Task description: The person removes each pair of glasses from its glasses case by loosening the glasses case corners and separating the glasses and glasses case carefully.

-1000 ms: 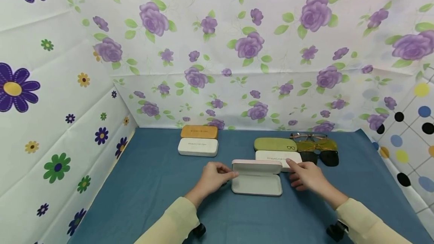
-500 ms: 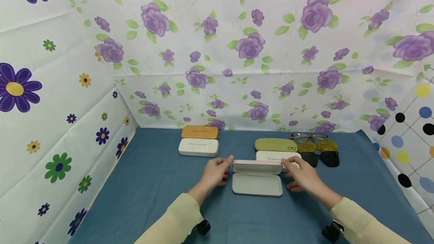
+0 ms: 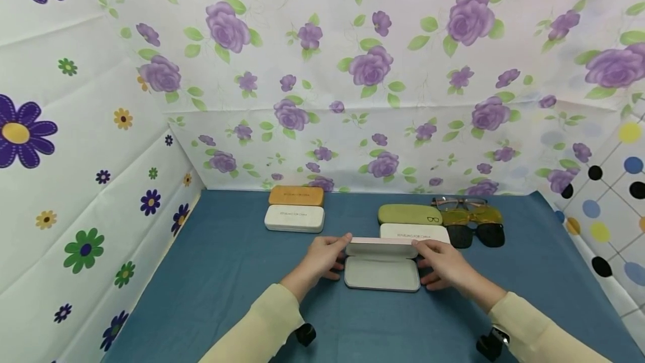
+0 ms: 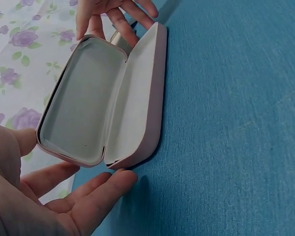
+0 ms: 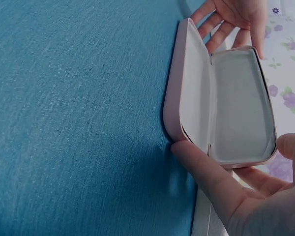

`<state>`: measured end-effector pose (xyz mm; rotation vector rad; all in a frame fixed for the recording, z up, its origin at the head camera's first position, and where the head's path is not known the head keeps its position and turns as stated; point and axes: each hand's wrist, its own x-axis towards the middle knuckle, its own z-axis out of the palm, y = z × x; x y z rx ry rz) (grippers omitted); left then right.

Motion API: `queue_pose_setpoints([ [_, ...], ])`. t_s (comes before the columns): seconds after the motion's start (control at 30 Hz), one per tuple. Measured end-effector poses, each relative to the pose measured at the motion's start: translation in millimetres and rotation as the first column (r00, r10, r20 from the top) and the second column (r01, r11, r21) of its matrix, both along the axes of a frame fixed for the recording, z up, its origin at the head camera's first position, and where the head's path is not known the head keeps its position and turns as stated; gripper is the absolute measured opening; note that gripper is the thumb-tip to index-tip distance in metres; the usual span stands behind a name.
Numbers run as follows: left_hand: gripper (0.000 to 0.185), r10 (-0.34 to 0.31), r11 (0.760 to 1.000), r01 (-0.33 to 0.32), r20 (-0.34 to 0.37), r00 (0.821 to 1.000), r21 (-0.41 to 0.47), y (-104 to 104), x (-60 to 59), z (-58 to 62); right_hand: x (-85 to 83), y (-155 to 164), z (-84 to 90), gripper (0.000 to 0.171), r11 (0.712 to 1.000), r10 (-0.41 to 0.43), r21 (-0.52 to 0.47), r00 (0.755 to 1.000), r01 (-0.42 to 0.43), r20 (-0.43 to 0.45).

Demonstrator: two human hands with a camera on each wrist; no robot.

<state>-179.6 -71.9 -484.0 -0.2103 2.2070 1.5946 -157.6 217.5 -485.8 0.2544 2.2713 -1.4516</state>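
Observation:
A pink glasses case [image 3: 382, 274] lies open and empty on the blue table [image 3: 227, 273], its lid [image 3: 383, 247] standing up at the back. My left hand [image 3: 322, 256] cups the case's left end, one fingertip on the lid's top edge and the other fingers against the base. My right hand [image 3: 443, 265] mirrors it at the right end. In the left wrist view the case [image 4: 93, 93] shows its pale lining, my left hand [image 4: 49, 196] touching its near end. The right wrist view shows the case [image 5: 236, 98] with my right hand [image 5: 236, 191] touching base and lid.
An orange case [image 3: 295, 195] and a white case [image 3: 294, 218] lie shut at the back left. A green case [image 3: 409, 214], another white case [image 3: 414, 233], clear glasses [image 3: 458, 203], yellow glasses [image 3: 471, 216] and dark lenses [image 3: 476, 235] sit at the back right. Flowered walls enclose the table.
My right hand slid left from beside the white case to the pink case's right end. My left hand's finger rose from the case's side onto the lid's top edge.

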Motion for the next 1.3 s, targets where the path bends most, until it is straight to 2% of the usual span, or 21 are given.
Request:
queue_pose_setpoints([
  [0.23,0.079,-0.034,0.999,0.035,0.027,0.999,-0.009,-1,0.5,3.0,1.0,-1,0.7,0.077,0.999,0.027,-0.029,1.0,-0.027,0.008],
  [0.57,0.078,-0.076,0.997,0.075,0.051,0.996,0.022,-5,0.9,2.7,1.9,0,-2.2,0.076,0.998,0.001,-0.067,1.0,0.0,0.016],
  [0.8,0.072,-0.109,0.992,0.106,0.046,0.993,0.066,-7,2.1,7.6,3.4,0,-1.6,0.075,0.99,-0.037,-0.133,0.998,0.042,0.041],
  [0.93,0.073,-0.118,0.991,0.114,0.045,0.992,0.071,-8,2.7,5.6,4.3,-1,-3.3,0.074,0.986,-0.064,-0.153,0.996,0.072,0.055],
  [1.13,0.07,-0.137,0.99,0.136,0.042,0.99,0.022,-12,0.9,1.3,4.8,-4,-9.4,0.069,0.984,-0.083,-0.156,0.996,0.089,0.043],
  [1.3,0.07,-0.145,0.989,0.144,0.048,0.988,0.035,-13,-1.6,-1.0,4.6,-2,-12.5,0.07,0.983,-0.092,-0.158,0.995,0.097,0.037],
])
